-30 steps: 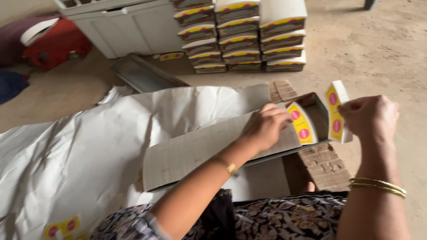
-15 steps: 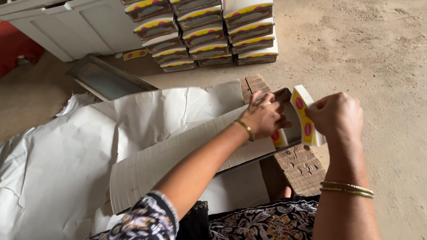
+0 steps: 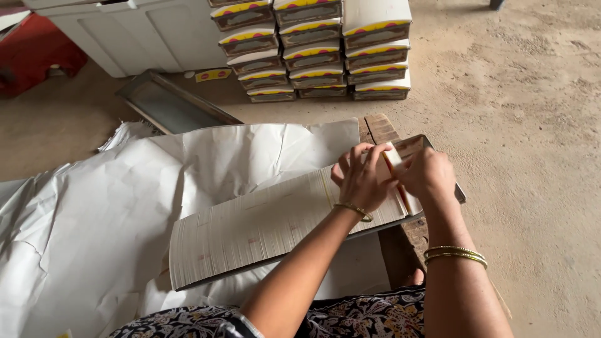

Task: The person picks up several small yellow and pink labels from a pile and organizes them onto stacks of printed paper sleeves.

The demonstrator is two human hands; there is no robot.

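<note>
Head view: left hand [image 3: 360, 178] and right hand [image 3: 429, 177], fingers curled shut, pinch a small folded card [image 3: 394, 159] between them over the right end of a long card stack [image 3: 263, 228], which runs lower-left to upper-right.

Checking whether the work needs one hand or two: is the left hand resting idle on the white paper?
No, the left hand is up at the end of the long row of flat cards, meeting the right hand there.

Counts: 2 hands in frame, left hand [image 3: 362, 178] and right hand [image 3: 429, 177]. 1 long row of flat cards [image 3: 263, 228] in 1 tray. 3 columns of stacked boxes [image 3: 313, 47], roughly 15 visible. 1 white paper sheet [image 3: 94, 213]. 1 red object [image 3: 37, 53].
</note>
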